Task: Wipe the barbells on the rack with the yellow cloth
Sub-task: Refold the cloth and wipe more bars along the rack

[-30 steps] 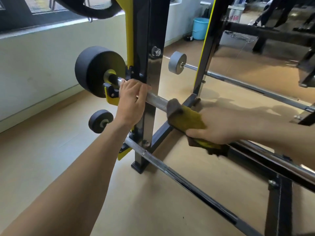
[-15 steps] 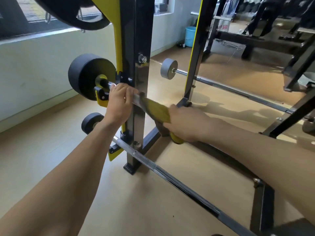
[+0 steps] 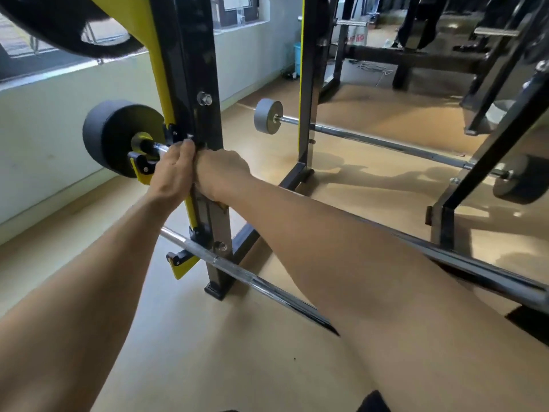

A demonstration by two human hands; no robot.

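3 barbells [image 3: 371, 141] on rack [image 3: 190, 69]; 2 hands, left hand [image 3: 170, 173] & right hand [image 3: 221, 173], touching

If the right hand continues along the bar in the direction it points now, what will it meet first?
The right hand already touches the left hand, which grips the chrome barbell bar beside the black rack upright. So it would likely meet that hand first; the round black weight plate lies beyond.

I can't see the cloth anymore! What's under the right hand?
Only a tiny yellow cloth scrap peeks out below the right hand, which is pressed beside the left hand on the barbell. The rest of the cloth and that bar section are covered.
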